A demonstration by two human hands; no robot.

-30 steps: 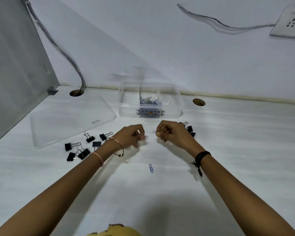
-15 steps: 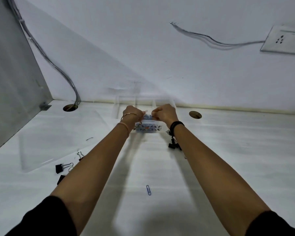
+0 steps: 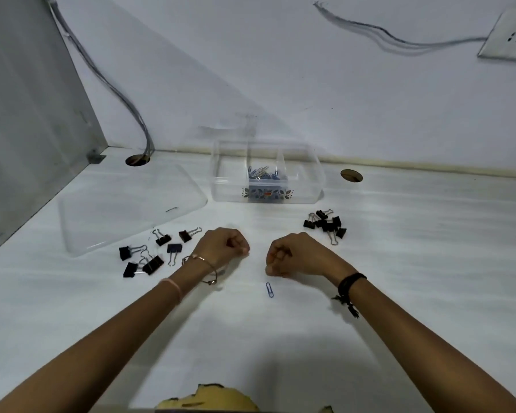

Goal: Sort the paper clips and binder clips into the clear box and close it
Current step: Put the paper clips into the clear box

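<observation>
The clear box (image 3: 224, 189) stands open at the back of the white desk, with blue paper clips (image 3: 262, 173) in its middle compartment. Its clear lid (image 3: 125, 210) lies flat to the left. One blue paper clip (image 3: 269, 290) lies on the desk just in front of my right hand (image 3: 298, 255). My left hand (image 3: 222, 245) rests beside it, a little further left. Both hands are curled into loose fists with nothing visible in them. Several black binder clips (image 3: 152, 253) lie left of my left hand. Another group of binder clips (image 3: 326, 225) sits right of the box.
A grey panel (image 3: 27, 114) walls off the left side. Cables (image 3: 125, 96) drop into a hole (image 3: 137, 160) at the back left, and a second hole (image 3: 351, 175) lies right of the box. A wall socket (image 3: 510, 37) sits top right.
Both hands reached over the box half a second ago and have come back toward me to the desk near the lone paper clip. The clips they pinched earlier are gone from them.
</observation>
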